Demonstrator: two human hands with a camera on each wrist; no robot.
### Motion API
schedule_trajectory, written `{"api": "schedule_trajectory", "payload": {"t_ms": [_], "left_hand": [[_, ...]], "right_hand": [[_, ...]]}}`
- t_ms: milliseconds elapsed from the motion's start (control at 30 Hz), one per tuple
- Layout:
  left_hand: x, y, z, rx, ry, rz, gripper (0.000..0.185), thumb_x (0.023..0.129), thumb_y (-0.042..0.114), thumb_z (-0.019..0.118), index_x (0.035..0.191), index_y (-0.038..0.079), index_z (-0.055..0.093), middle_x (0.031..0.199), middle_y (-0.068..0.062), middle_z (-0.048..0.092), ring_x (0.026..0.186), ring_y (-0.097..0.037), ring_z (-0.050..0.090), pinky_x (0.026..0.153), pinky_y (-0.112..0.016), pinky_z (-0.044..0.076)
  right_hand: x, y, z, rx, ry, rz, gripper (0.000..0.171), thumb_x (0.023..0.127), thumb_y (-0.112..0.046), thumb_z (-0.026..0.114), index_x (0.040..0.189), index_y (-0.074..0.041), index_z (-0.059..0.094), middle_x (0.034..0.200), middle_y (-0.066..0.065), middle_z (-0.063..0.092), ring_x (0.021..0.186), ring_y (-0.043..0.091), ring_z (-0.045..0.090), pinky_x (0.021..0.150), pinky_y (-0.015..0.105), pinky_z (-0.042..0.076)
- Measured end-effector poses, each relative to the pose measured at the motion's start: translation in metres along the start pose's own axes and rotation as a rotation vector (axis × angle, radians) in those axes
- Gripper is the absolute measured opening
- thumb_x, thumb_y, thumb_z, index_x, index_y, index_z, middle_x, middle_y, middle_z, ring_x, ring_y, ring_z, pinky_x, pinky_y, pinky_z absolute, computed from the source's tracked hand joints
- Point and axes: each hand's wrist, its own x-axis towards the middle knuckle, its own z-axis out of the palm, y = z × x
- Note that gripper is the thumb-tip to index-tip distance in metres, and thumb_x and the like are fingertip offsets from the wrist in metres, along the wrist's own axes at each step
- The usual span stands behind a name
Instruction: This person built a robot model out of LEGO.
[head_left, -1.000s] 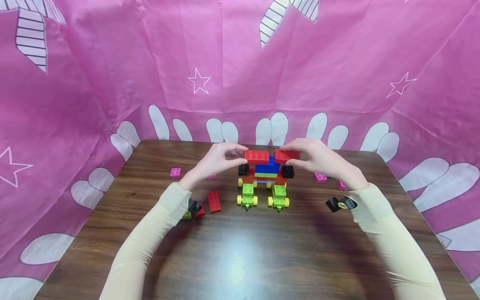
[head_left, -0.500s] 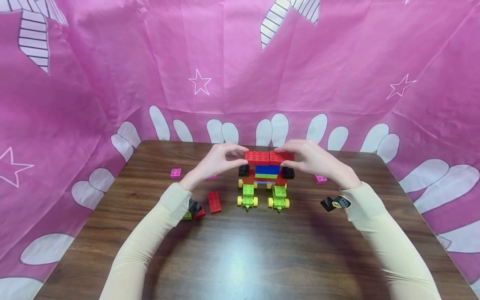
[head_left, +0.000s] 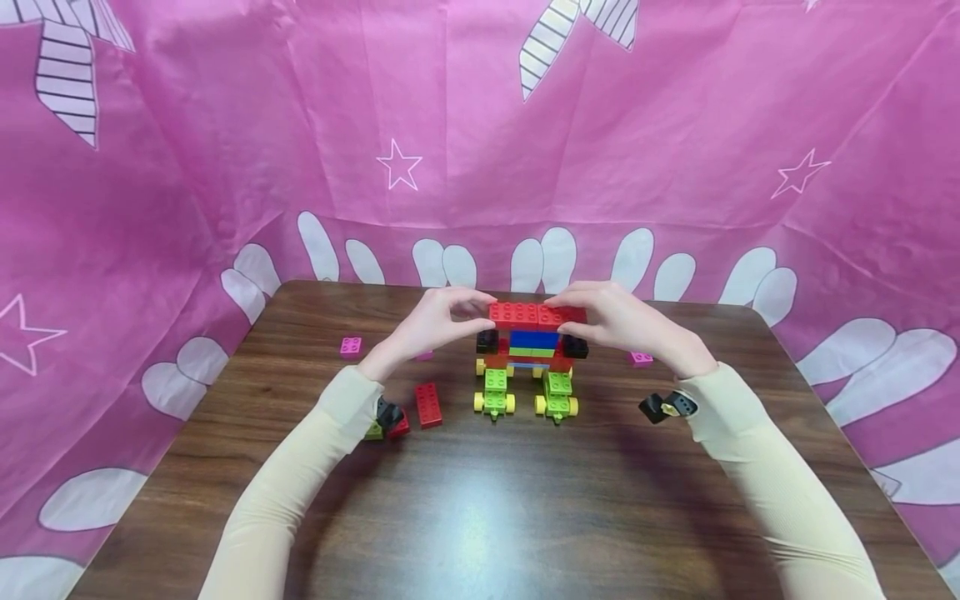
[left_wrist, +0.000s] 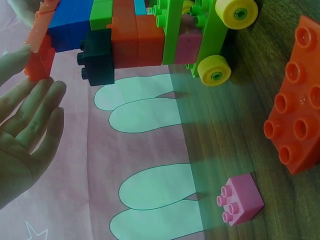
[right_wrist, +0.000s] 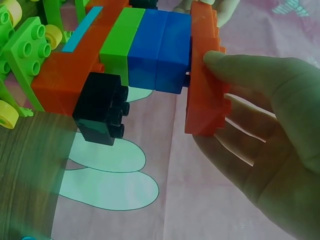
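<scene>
A: Head view first. How do the fingers stand?

B: The left hand (head_left: 422,327) pinches the outer end of the left red brick (head_left: 513,313) between thumb and fingers. The right hand (head_left: 630,318) pinches the right red brick (head_left: 553,317) likewise. Each hand is parted only by the brick it grips.

A: And where are those two bricks?

B: End to end and touching, in a row along the top of a brick-built toy on the wooden table (head_left: 480,492). Below them come blue bricks (head_left: 534,340) and a thin lime layer (head_left: 531,352), with a left black brick (head_left: 487,341) and a right black brick (head_left: 575,347) out at the sides. Lime wheel bases (head_left: 495,398) with yellow wheels (head_left: 510,402) stand lowest.

A: What lies around it?

B: A loose red brick (head_left: 428,405) to the left, and a pink brick (head_left: 350,345) farther left.

A: Now the left wrist view?

B: The thumb and fingertips meet opposite faces of the red brick's end; the remaining fingers are spread, slightly bent. The toy appears sideways.

A: And the right wrist view?

B: The thumb rests against one side of the red brick, the fingers curving behind it. Dark studs show in a narrow gap between that brick and the blue ones.
</scene>
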Motion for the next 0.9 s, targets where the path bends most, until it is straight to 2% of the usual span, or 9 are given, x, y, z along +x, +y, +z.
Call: {"api": "schedule_trajectory", "payload": {"t_ms": [267,533,900], "left_hand": [[0.0002,-0.0004,0.0002,-0.009,-0.007,-0.006,0.037,0.088,0.027,0.076,0.122,0.014,0.07,0.113,-0.003,0.074,0.098,-0.015,0.07,0.092,-0.041,0.057],[0.0001,0.0004,-0.0005,-0.006,-0.011,-0.005,0.037,0.088,0.027,0.075,0.123,0.014,0.07,0.114,-0.004,0.074,0.097,-0.015,0.07,0.092,-0.042,0.057],[-0.0004,0.0029,-0.0015,-0.003,-0.009,-0.014,0.036,0.088,0.026,0.076,0.122,0.014,0.07,0.112,-0.004,0.074,0.097,-0.015,0.07,0.091,-0.04,0.057]], "right_hand": [[-0.0004,-0.0031,0.0026,-0.02,0.032,-0.025,0.039,0.088,-0.021,0.075,0.124,-0.006,0.069,0.113,0.011,0.073,0.102,0.024,0.07,0.09,0.042,0.058],[0.0029,-0.0031,-0.0004,-0.024,0.006,-0.026,0.037,0.09,-0.018,0.073,0.124,-0.004,0.068,0.114,0.013,0.073,0.104,0.028,0.07,0.092,0.045,0.057],[0.0062,-0.002,-0.002,-0.02,-0.035,0.011,0.038,0.091,-0.019,0.072,0.126,-0.005,0.067,0.119,0.014,0.072,0.109,0.028,0.068,0.096,0.046,0.056]]}}
